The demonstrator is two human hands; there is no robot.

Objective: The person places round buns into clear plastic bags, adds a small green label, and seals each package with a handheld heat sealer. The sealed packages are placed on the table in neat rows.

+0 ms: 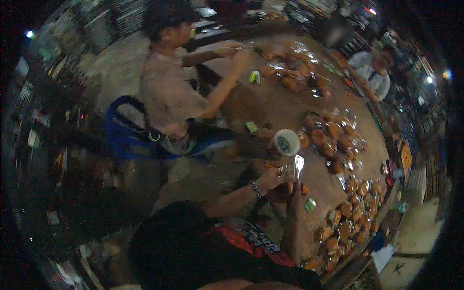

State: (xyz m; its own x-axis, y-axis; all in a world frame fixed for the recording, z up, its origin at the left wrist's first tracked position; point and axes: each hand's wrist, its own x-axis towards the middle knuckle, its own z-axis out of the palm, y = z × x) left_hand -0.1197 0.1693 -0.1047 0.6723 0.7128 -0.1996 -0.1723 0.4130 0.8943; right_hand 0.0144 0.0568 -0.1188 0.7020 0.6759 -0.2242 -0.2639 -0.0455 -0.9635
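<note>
My left hand (269, 180), with a chain bracelet at the wrist, holds a clear plastic bag (299, 166). A brown round piece (286, 187) lies just under its fingers. My right hand (297, 194) is raised beside the bag and close to a small orange thing (305, 189); blur hides its fingers and grip. Beyond the bag stands a white cup (287, 142) with small pale pieces inside. A small green and white packet (310, 204) lies right of my right hand. Brown round pieces in clear wrapping (344, 217) lie in a heap further right.
More wrapped brown pieces (331, 136) cover the brown work surface (268, 105) ahead. Green and white packets (251, 127) lie near its left edge. A person (170, 83) sits by a blue chair (123, 134) at the left; another (369, 72) is across at the far right.
</note>
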